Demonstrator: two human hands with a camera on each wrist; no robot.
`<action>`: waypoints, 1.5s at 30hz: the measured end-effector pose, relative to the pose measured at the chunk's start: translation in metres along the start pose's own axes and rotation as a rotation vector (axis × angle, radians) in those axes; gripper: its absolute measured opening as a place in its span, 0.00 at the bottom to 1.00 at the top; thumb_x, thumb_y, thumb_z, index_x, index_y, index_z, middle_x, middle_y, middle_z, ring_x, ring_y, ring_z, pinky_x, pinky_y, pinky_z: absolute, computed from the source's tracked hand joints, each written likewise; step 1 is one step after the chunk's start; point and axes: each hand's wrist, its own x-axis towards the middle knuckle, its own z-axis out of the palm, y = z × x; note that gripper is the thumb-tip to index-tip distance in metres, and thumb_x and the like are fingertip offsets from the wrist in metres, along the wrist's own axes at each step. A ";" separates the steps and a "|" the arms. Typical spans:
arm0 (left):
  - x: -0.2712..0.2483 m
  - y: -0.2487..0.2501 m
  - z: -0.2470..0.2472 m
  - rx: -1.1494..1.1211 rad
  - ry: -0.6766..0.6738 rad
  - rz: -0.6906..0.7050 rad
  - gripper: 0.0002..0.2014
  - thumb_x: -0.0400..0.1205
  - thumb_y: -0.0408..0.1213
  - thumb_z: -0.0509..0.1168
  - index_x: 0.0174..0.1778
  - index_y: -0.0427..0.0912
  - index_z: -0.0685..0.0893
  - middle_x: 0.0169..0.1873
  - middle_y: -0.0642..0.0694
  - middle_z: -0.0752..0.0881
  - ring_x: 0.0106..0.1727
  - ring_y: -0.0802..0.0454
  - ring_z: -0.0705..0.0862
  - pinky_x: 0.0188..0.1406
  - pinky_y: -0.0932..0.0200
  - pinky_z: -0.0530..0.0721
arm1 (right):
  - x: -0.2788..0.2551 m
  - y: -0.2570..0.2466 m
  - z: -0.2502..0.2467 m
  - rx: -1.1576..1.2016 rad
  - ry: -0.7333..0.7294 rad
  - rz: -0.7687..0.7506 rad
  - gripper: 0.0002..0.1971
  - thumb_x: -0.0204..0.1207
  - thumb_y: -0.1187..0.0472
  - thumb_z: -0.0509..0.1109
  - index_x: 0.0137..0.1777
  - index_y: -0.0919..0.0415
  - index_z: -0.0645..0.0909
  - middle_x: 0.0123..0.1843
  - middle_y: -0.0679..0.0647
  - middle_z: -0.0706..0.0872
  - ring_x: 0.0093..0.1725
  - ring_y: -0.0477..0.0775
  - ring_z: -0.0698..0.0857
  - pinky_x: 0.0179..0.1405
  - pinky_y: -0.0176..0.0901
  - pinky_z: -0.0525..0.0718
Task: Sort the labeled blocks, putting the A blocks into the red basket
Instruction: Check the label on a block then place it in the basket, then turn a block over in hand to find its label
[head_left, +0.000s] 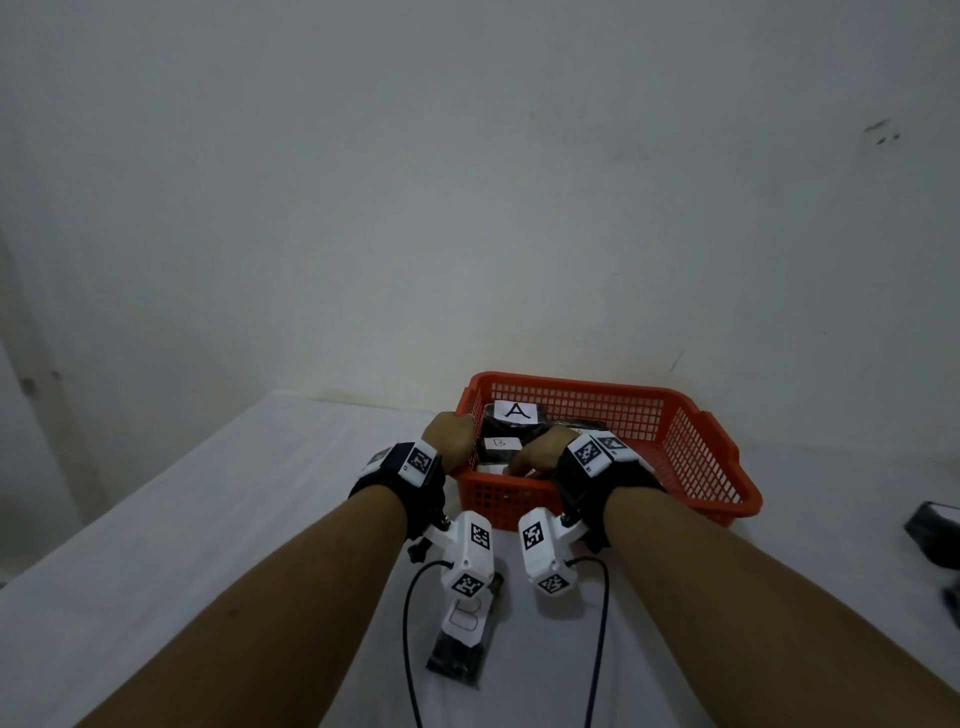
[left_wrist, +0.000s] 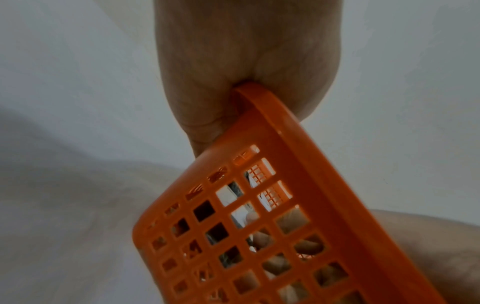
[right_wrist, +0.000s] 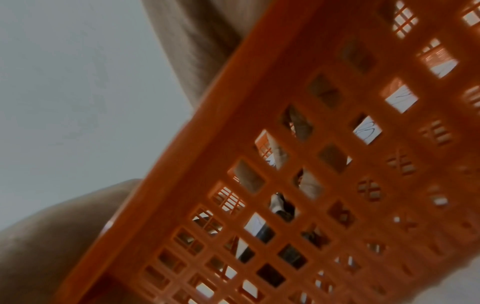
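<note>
Our left hand (head_left: 451, 435) grips the near-left corner of the red basket (head_left: 696, 452); our right hand (head_left: 537, 456) curls over its near rim, fingers inside, though we cannot tell what they hold. Inside lie an A block (head_left: 511, 415) and a B block (head_left: 500, 448). Another B block (head_left: 462, 636) lies on the table (head_left: 208, 509) nearer us. Only the left wrist view shows our thumb (left_wrist: 207, 115) pinching the rim.

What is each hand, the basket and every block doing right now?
left hand: grips the basket's rim.
right hand: reaches inside the basket; grip hidden.
red basket: upright on the table.
A block: in basket.
B block in basket: in basket.
B block on table: lying outside.
</note>
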 end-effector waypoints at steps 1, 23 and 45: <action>-0.001 0.001 0.000 0.009 0.004 -0.003 0.20 0.91 0.35 0.56 0.71 0.23 0.79 0.69 0.24 0.83 0.63 0.31 0.87 0.68 0.40 0.84 | 0.000 0.000 0.001 -0.023 0.002 -0.014 0.13 0.79 0.55 0.79 0.60 0.60 0.90 0.63 0.57 0.93 0.63 0.60 0.91 0.66 0.53 0.89; -0.102 0.022 -0.039 0.672 0.085 0.103 0.22 0.84 0.51 0.63 0.39 0.34 0.86 0.35 0.40 0.87 0.32 0.46 0.82 0.32 0.60 0.79 | -0.127 0.034 0.008 -0.041 0.115 -0.517 0.13 0.79 0.63 0.79 0.62 0.53 0.89 0.47 0.48 0.89 0.42 0.45 0.87 0.33 0.26 0.82; -0.195 -0.010 -0.032 0.810 -0.193 0.129 0.13 0.74 0.50 0.77 0.49 0.48 0.96 0.36 0.54 0.93 0.35 0.58 0.86 0.40 0.62 0.84 | -0.111 0.057 0.051 -0.216 -0.136 -0.455 0.24 0.78 0.59 0.81 0.75 0.57 0.85 0.67 0.52 0.89 0.52 0.53 0.90 0.58 0.50 0.92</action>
